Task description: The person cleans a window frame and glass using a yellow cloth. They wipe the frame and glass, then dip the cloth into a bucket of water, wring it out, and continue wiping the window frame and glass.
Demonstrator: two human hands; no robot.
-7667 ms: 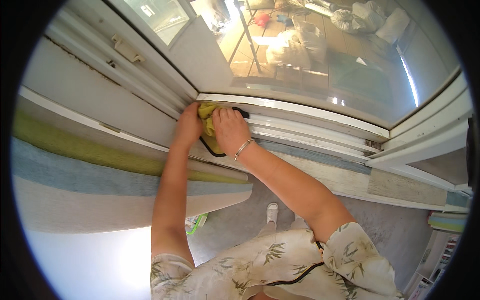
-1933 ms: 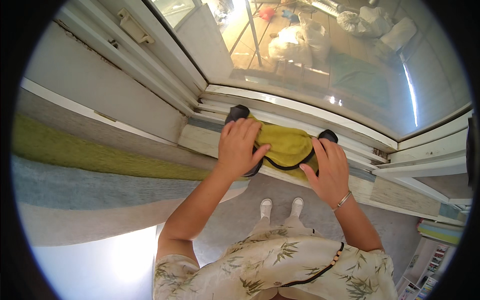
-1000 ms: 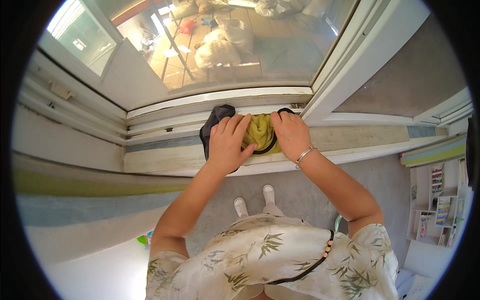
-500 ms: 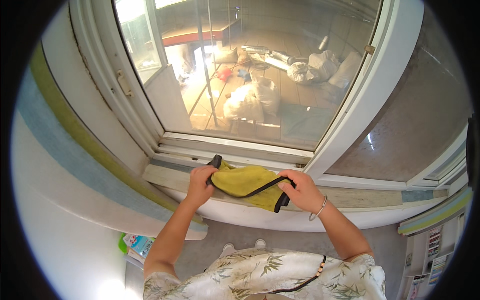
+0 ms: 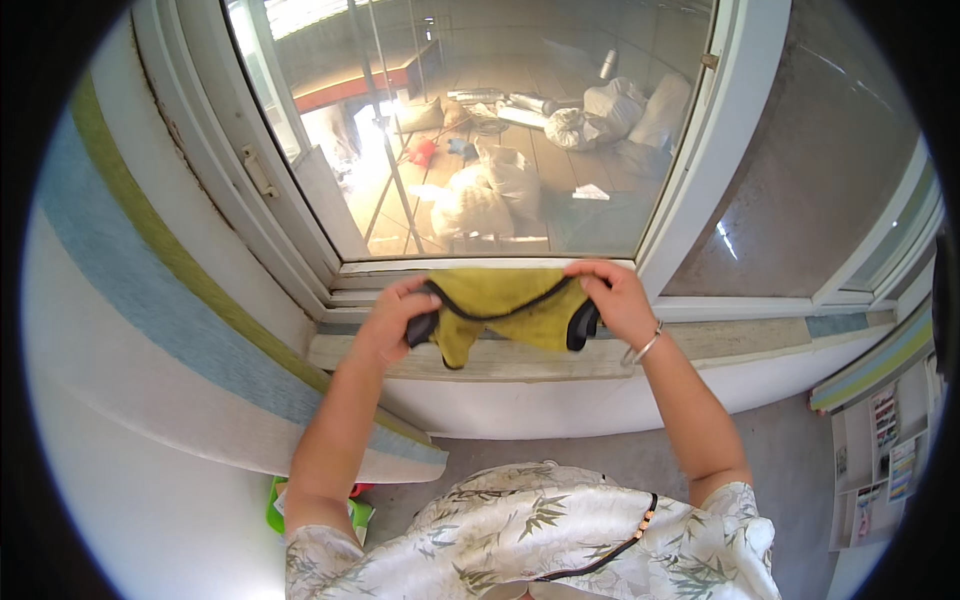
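A yellow-green cloth with black edging [image 5: 520,300] hangs stretched between my two hands, above the window sill [image 5: 690,349]. My left hand [image 5: 393,318] is closed on its left end, where a dark edge bunches beside the fingers. At the other end, my right hand [image 5: 613,298] pinches the upper corner, and a bracelet circles that wrist. Part of the cloth droops in a lower flap on the left and another on the right. Behind it stands the white-framed sliding window [image 5: 500,265], partly covered by the cloth.
A striped curtain [image 5: 200,290] borders the left side. The window handle [image 5: 258,172] is on the left frame. Beyond the glass lie several sacks [image 5: 485,195] on a plank floor. A green container [image 5: 275,505] stands low at left, and a shelf [image 5: 845,485] is at lower right.
Both hands have lifted the cloth up and away toward the window. It has gone from bunched over the sill to spread wider between them. The view has shifted a little.
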